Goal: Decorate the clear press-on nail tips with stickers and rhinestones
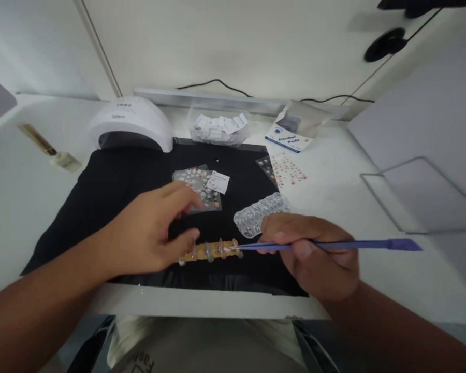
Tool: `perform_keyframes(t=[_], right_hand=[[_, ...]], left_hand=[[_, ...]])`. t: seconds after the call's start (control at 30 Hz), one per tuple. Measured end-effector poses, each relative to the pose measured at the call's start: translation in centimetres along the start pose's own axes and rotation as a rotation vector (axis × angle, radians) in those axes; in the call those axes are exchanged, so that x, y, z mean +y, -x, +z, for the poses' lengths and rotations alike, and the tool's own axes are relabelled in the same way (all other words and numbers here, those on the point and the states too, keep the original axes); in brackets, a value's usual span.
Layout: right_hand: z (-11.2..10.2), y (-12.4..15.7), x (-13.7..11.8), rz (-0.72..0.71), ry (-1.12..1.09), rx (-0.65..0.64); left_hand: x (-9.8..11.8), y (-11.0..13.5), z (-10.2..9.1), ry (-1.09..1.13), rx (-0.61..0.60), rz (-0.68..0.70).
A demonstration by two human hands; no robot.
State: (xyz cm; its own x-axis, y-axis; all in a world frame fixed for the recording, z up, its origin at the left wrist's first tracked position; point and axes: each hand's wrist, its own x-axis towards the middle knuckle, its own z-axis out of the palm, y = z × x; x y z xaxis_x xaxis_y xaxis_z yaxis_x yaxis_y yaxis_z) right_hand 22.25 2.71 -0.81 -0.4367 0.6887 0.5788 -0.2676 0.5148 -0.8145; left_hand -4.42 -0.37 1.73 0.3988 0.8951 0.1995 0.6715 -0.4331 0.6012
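Note:
My right hand (314,248) grips slim purple tweezers (337,244), pointing left. Their fine tip meets the right part of a yellowish strip (216,249) that carries several glossy press-on nails (208,252) set crosswise. At the strip's left end is my left hand (151,228), its thumb next to or touching the end nails and its fingers curved but apart from the thumb. Just beyond my right hand lies a clear compartment case (256,215) of small shiny gems, partly covered by the fingers. Past my left fingers sit sticker sheets (202,186) with a small white packet (218,182).
A black mat (132,176) covers the middle of the white table. Along the back stand a white nail lamp (132,124), a clear box (217,129) of white packets and an alcohol pads box (291,132). A gold-capped bottle (48,147) lies left; more stickers (287,170) lie right.

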Motion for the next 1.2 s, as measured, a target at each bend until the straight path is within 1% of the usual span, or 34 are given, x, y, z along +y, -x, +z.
perform_keyframes(t=[0.03, 0.07, 0.13, 0.2, 0.27, 0.37, 0.57, 0.83, 1.0, 1.13, 1.2], right_hand=[[0.0, 0.3, 0.5, 0.014, -0.009, -0.003], [0.1, 0.6, 1.0, 0.026, -0.018, -0.007], [0.2, 1.0, 1.8, 0.038, -0.025, -0.03], [0.3, 1.2, 2.2, 0.046, -0.008, -0.071], [0.4, 1.1, 2.4, 0.053, 0.021, -0.099], [0.5, 0.6, 2.2, 0.06, 0.046, -0.108], [0.7, -0.2, 1.4, 0.105, 0.117, -0.201], [0.8, -0.2, 1.6, 0.137, 0.104, -0.186], [0.9, 0.0, 1.7, 0.161, 0.089, -0.172], [0.9, 0.1, 1.7, 0.167, 0.085, -0.181], [1.0, 0.2, 1.6, 0.182, 0.085, -0.164]], left_hand=[[0.4, 0.1, 0.2, 0.003, -0.054, 0.068], [0.7, 0.2, 0.5, -0.017, -0.103, 0.102], [1.1, 0.3, 1.2, -0.084, -0.183, 0.119], [1.3, 0.3, 1.8, -0.151, -0.221, 0.117], [1.3, 0.3, 2.3, -0.202, -0.219, 0.116], [1.3, 0.4, 2.7, -0.243, -0.181, 0.105], [1.3, 0.3, 3.0, -0.228, -0.148, 0.126], [1.4, 0.3, 3.3, -0.218, -0.111, 0.177], [1.4, 0.5, 3.2, -0.227, -0.114, 0.182], [1.4, 0.3, 3.2, -0.233, -0.11, 0.178], [1.4, 0.2, 3.2, -0.232, -0.118, 0.169]])
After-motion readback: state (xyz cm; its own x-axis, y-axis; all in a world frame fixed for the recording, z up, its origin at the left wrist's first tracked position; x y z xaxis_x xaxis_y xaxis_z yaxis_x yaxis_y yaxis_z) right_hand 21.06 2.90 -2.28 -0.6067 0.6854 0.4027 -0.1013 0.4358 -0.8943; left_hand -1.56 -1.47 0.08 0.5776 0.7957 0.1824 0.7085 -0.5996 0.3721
